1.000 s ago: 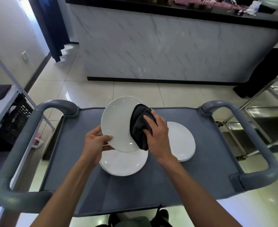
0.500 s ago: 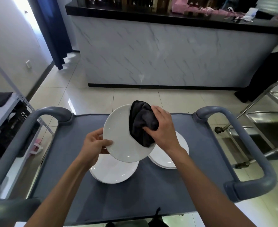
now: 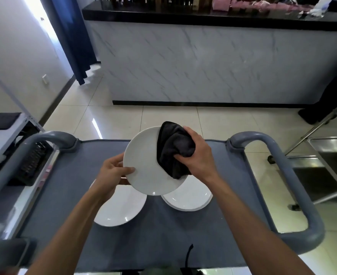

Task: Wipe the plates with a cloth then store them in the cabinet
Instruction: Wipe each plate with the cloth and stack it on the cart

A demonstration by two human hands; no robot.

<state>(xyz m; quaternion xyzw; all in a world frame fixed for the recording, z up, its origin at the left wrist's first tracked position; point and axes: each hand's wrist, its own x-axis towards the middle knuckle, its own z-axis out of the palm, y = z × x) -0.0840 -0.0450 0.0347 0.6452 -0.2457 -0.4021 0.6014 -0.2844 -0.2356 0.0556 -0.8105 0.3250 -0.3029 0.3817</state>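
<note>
A white plate (image 3: 143,165) is held tilted above the grey cart. My left hand (image 3: 112,171) grips its left rim, thumb on the face. My right hand (image 3: 197,155) clutches a bunched black cloth (image 3: 173,149) and presses it against the plate's upper right part. Below on the cart lie a white plate (image 3: 120,209) at the left and another white plate (image 3: 189,197) at the right, both partly hidden by the held plate. No cabinet is in view.
The grey cart top (image 3: 163,235) has raised handles at the left (image 3: 50,135) and right (image 3: 294,185). A marble-fronted counter (image 3: 203,62) stands ahead across tiled floor. A steel trolley (image 3: 332,155) is at the right, a metal shelf (image 3: 8,126) at the left.
The cloth in my right hand has slid up the plate from its right side toward the top rim. The view has tilted up, so the cart sits lower in the frame.
</note>
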